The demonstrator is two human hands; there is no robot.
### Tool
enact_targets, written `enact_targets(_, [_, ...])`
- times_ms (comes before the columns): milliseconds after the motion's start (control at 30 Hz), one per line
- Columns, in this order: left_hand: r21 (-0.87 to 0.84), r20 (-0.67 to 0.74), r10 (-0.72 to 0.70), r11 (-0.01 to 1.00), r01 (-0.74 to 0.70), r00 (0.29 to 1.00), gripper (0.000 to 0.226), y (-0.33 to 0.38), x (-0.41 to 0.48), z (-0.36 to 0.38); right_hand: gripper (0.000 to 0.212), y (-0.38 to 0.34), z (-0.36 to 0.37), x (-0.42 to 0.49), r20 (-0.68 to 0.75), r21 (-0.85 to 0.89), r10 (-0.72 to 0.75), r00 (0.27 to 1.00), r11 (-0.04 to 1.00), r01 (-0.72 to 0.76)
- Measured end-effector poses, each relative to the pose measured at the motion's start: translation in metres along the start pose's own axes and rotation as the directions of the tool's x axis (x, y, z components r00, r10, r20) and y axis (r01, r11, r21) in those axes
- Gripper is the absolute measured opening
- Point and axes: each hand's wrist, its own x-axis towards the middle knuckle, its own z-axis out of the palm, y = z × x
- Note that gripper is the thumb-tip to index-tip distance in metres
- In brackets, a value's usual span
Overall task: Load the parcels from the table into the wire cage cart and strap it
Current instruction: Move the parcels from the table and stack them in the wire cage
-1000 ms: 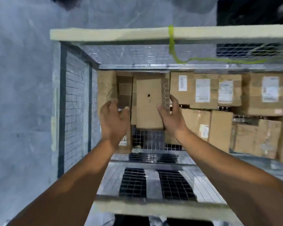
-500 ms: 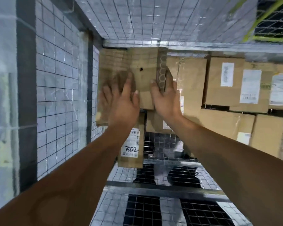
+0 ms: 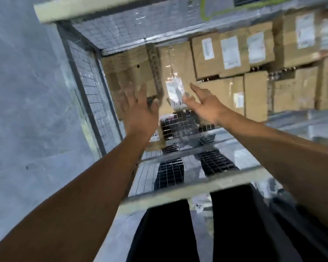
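I look down into the wire cage cart [image 3: 95, 86]. A brown cardboard parcel [image 3: 134, 72] with a dark patterned edge lies in the far left corner, against the mesh wall. My left hand [image 3: 138, 110] hovers just in front of it with fingers spread and holds nothing. Beside it, my right hand [image 3: 203, 104] is held out flat near a taped parcel [image 3: 175, 72] with a white label, and it too is empty. Several more labelled parcels [image 3: 233, 55] are packed along the cart's far side to the right.
The cart's cream top rail crosses the far side [image 3: 83, 8] and the near side [image 3: 178, 193]. Bare wire-mesh floor [image 3: 180, 129] shows below my hands. Grey concrete floor [image 3: 27, 91] lies left of the cart. My dark trouser legs [image 3: 197, 233] stand against the near rail.
Both hands have let go of the brown parcel, which now rests in the far left corner. They have drawn back with fingers spread, and my head has pulled back from the cart.
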Motion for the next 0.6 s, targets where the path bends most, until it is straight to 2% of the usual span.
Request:
enact_targets(167, [0.006, 0.043, 0.209, 0.978, -0.21, 0.977, 0.065, 0.058, -0.066, -0.036, 0.075, 0.03, -0.044, -0.129, -0.289, -0.073, 0.021, 0.957, 0.996, -0.044])
enact_targets(267, [-0.002, 0.058, 0.319, 0.948, -0.319, 0.946, 0.066, 0.107, -0.109, -0.046, 0.069, 0.055, -0.052, -0.203, -0.458, -0.014, 0.042, 0.888, 0.998, -0.055])
enact_targets(333, [-0.026, 0.08, 0.393, 0.919, -0.393, 0.916, 0.065, 0.14, -0.14, -0.052, 0.065, 0.071, -0.052, -0.249, -0.531, 0.095, 0.096, 0.842, 0.994, -0.054])
enact_targets(467, [0.051, 0.14, 0.609, 0.783, -0.62, 0.781, 0.069, 0.201, -0.206, -0.048, 0.063, 0.117, -0.039, -0.335, -0.65, 0.257, 0.234, 0.723, 0.963, -0.08])
enact_targets(600, [0.092, 0.248, 0.705, 0.665, -0.741, 0.664, 0.073, 0.248, -0.273, -0.03, 0.07, 0.178, -0.007, -0.422, -0.711, 0.38, 0.382, 0.59, 0.915, -0.134])
